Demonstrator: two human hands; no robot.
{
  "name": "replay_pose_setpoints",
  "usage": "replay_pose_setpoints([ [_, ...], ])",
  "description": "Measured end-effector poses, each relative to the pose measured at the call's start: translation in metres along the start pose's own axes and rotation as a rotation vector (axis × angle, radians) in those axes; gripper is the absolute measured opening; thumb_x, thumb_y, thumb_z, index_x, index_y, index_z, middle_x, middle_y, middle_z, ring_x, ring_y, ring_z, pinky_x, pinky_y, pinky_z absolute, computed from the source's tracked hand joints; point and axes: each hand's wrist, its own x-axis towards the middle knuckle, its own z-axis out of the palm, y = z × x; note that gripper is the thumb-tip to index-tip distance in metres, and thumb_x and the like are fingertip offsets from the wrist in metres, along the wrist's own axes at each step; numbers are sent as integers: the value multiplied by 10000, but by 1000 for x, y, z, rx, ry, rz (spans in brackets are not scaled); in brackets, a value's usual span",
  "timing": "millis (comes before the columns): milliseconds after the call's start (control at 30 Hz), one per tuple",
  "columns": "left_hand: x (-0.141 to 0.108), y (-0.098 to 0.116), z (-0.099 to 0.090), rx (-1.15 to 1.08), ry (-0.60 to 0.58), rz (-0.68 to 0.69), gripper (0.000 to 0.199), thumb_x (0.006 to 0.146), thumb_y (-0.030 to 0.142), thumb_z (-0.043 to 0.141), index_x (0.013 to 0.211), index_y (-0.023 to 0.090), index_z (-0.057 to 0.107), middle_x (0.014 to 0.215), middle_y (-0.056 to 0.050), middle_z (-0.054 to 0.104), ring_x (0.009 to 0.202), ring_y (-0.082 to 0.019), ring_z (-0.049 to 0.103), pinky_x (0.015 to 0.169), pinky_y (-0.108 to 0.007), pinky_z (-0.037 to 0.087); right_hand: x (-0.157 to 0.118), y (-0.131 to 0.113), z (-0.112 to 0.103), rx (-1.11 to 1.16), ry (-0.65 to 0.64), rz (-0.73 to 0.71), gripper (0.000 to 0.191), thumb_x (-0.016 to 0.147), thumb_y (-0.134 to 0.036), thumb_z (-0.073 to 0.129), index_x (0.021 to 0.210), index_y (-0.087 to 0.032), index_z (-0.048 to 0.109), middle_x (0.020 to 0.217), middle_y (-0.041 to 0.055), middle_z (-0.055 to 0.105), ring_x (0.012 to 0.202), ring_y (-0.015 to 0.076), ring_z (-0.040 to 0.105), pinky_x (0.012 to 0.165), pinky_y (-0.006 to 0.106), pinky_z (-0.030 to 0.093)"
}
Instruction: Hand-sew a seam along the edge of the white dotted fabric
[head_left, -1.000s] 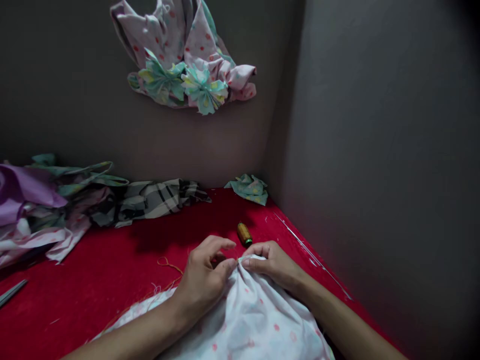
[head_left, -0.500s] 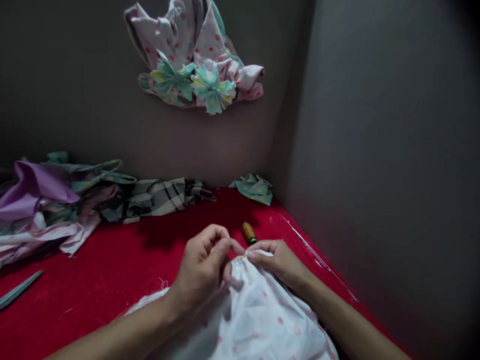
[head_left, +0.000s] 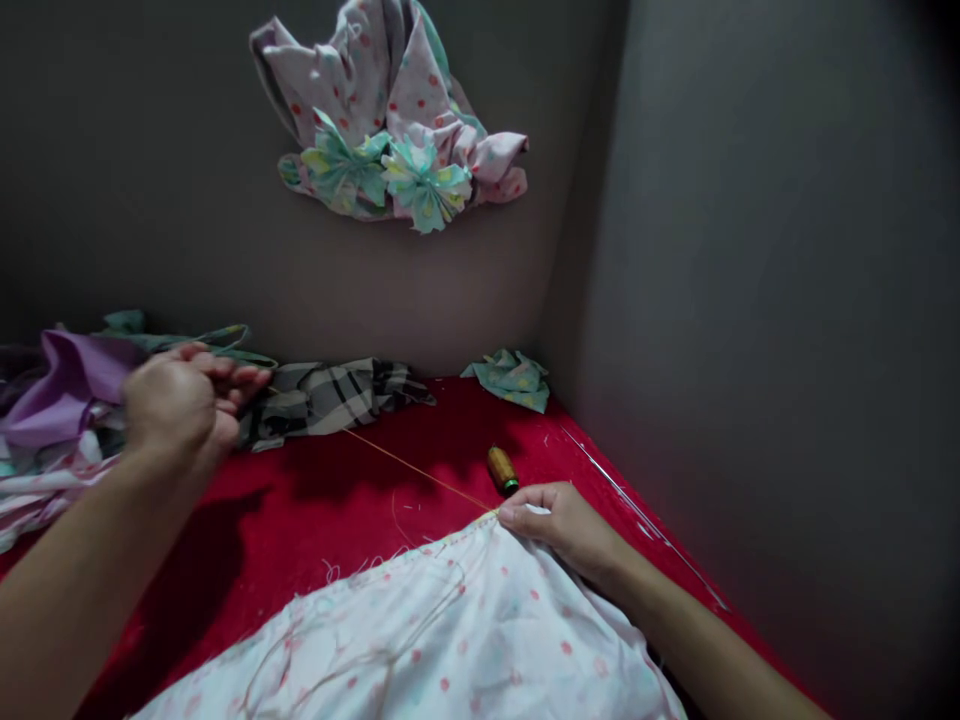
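Observation:
My right hand pinches the top edge of a white cloth with red dots between thumb and fingers. A taut yellowish thread runs from that edge up and left to my left hand. The left hand is raised at the left with its fingers curled, and its outline is slightly blurred. I cannot make out a needle in it. A loose loop of thread lies across the cloth, whose upper left edge is frayed. Just beyond my right fingers, a spool of golden thread rests on its side.
The table has a red cover. Along the back lie purple cloth, plaid cloth and a green patterned scrap. A thin metallic rod lies along the right wall. Dotted fabric with green bows hangs above.
My left hand has moved from the cloth's edge far up and left, drawing the thread out straight. The gathered edge has spread flatter. My right hand keeps its pinch in nearly the same place.

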Motion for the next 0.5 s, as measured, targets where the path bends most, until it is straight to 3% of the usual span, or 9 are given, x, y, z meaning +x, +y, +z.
replay_pose_setpoints([
  [100,26,-12,-23,312,152,222,203,723,-17,342,664,164,412,480,87,427,462,-22,469,458,-169,317,-1,-1,1,-6,-5,3,197,554,-300,661,597,-111,625,504,-13,551,486,94,450,496,211,334],
  [167,30,-25,-28,527,66,168,181,700,-15,362,642,135,446,454,87,434,424,-16,434,421,-160,236,-1,-1,2,-6,-4,10,197,548,-302,664,591,-114,624,512,-10,561,494,101,463,503,215,342],
  [233,22,-37,-22,613,-59,108,138,650,5,441,641,129,499,431,98,451,398,-19,410,398,-147,212,-1,0,2,-6,-7,10,197,549,-305,663,597,-117,627,518,-7,566,500,105,470,503,215,345],
  [333,-13,-52,4,645,-295,44,140,603,85,549,720,150,589,453,103,510,390,-33,401,382,-138,253,0,1,1,1,-23,6,196,551,-303,662,606,-117,634,519,-5,571,498,106,471,500,216,345],
  [433,-62,-68,34,660,-600,-53,131,583,152,598,700,127,651,466,50,550,405,-68,428,400,-164,304,1,2,1,23,-32,5,192,547,-294,665,612,-115,639,515,-7,572,495,102,465,505,216,340],
  [500,-91,-79,46,650,-891,-73,168,600,142,574,743,124,660,596,12,607,525,-97,497,485,-177,354,1,2,1,35,-34,-1,191,544,-288,666,617,-112,642,511,-11,567,490,96,453,502,212,328],
])
